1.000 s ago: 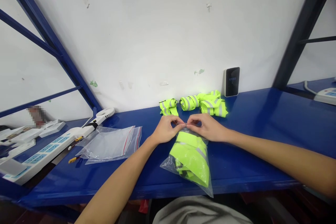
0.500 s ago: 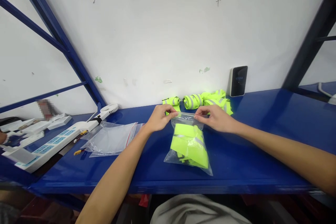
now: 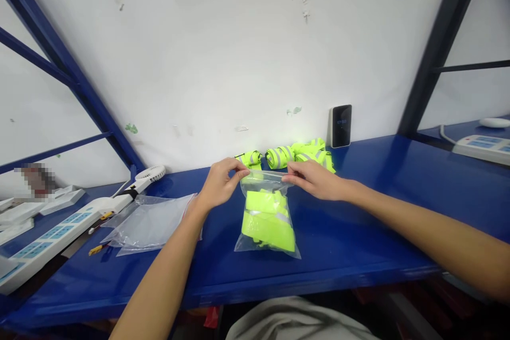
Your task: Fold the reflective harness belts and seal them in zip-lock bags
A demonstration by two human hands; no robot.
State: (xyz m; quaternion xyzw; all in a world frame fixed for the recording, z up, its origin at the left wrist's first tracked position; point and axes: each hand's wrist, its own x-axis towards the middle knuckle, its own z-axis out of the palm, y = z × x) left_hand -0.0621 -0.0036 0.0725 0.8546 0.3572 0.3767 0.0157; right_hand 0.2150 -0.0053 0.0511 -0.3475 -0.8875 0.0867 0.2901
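Observation:
A clear zip bag [image 3: 239, 243] hangs or rests over the blue table in front of me, its top edge stretched between my two hands. Inside it lies a folded neon-yellow reflective vest or strap bundle [image 3: 268, 226] with silver stripes; its exact kind is hard to make out through the plastic. My left hand [image 3: 224, 181] pinches the top left corner of the bag. At the top right corner, my right hand [image 3: 308, 178] grips the same edge between thumb and fingers. Behind the hands sit several rolled neon-yellow reflective pieces [image 3: 280, 156] against the wall.
Flat clear bags [image 3: 149, 226] lie stacked left of my left forearm. Beyond them are a long white power strip [image 3: 59, 234], a small white fan [image 3: 151, 173] and yellow connectors [image 3: 96, 249]. A dark-screened device [image 3: 341, 126] leans on the wall. The blue table [image 3: 358, 244] has a front edge near me.
The view has turned to the right, so everything sits further left in it. Both hands keep hold of the bag's top edge, and the bag stays below them.

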